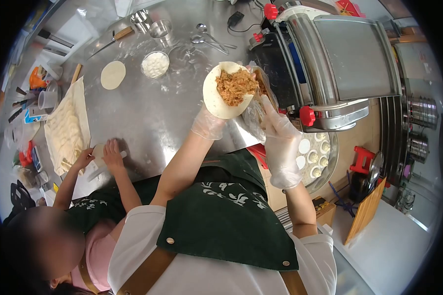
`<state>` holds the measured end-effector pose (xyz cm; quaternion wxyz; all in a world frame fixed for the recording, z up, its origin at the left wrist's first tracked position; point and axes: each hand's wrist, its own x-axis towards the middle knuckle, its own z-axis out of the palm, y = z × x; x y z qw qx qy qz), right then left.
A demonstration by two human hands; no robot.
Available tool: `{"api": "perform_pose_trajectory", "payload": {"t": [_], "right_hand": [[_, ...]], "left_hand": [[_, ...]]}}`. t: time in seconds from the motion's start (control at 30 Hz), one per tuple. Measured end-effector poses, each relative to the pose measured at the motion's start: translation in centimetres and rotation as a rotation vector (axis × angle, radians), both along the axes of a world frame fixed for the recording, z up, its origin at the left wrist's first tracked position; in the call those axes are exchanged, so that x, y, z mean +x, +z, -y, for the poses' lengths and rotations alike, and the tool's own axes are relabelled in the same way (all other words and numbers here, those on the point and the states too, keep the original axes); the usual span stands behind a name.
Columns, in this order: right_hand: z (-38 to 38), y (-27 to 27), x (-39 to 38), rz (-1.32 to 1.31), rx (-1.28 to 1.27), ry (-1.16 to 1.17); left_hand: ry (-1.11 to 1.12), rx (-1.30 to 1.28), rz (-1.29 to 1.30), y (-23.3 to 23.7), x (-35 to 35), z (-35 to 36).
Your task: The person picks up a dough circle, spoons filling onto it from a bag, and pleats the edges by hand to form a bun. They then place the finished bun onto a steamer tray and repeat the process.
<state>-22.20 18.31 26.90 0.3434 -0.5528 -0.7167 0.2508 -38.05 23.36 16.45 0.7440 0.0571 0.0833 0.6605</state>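
On my gloved left hand (209, 123) rests a round dough wrapper (214, 101), held up above the steel table. A mound of reddish-brown, crumbly filling (237, 87) sits on the wrapper, toward its right side. Close on the right is my gloved right hand (283, 142), its fingers pointing up beside a clear plastic bag (255, 115). Those fingers look drawn together; what they hold, if anything, is hidden. More filling (262, 88) shows inside clear plastic behind the wrapper.
A roller machine (305, 59) with red knobs stands at right, above a round tray (333, 160) of small filled dough pieces. Left, a co-worker's hands (114, 156) work at a rolling pin beside cloth-covered dough (66, 125). A bowl of white pieces (155, 65), flat wrapper (113, 75) and spoons (206, 39) lie beyond.
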Motion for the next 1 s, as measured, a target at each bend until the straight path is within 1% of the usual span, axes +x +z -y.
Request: {"api": "perform_pose_trajectory", "payload": {"t": [0.03, 0.13, 0.23, 0.33, 0.43, 0.53, 0.63, 0.73, 0.83, 0.93, 0.97, 1.0], "right_hand": [[0.1, 0.3, 0.1, -0.096, -0.065, -0.017], [0.7, 2.0, 0.5, -0.102, -0.107, -0.099], [1.0, 1.4, 1.6, -0.101, -0.115, -0.169], [1.2, 1.7, 1.6, -0.109, -0.231, -0.174], [1.3, 2.6, 0.8, -0.024, -0.067, -0.132], [1.3, 3.3, 0.8, 0.006, 0.053, -0.12], [1.2, 4.1, 1.1, 0.008, 0.119, -0.097], [1.0, 4.0, 1.2, 0.031, 0.146, -0.081], [1.2, 3.5, 1.1, 0.059, 0.036, -0.132], [1.4, -1.0, 2.8, 0.291, -0.001, -0.196], [1.4, -2.0, 3.1, 0.393, -0.048, -0.205], [1.4, -3.6, 3.5, 0.544, -0.02, -0.194]], "left_hand": [[0.008, 0.024, -0.023, -0.2, 0.1, 0.0], [0.079, 0.102, -0.196, -0.5, 0.4, -0.3], [0.015, 0.08, -0.024, -0.1, 0.2, -0.2], [-0.025, 0.024, 0.019, -0.7, 1.0, -0.4], [-0.032, 0.112, -0.146, -0.5, 2.0, -0.8], [-0.005, 0.012, -0.218, -0.3, 2.3, -0.7], [-0.014, 0.003, -0.078, -0.9, 2.4, -1.1], [-0.026, -0.003, -0.036, -0.9, 2.3, -1.5], [0.164, 0.128, -0.393, 0.4, 2.4, -0.2], [0.093, 0.072, -0.061, -0.5, 0.6, -0.1], [0.083, 0.065, 0.04, -1.1, 0.2, -0.3], [0.112, 0.042, -0.029, -1.7, -0.2, 0.1]]}}
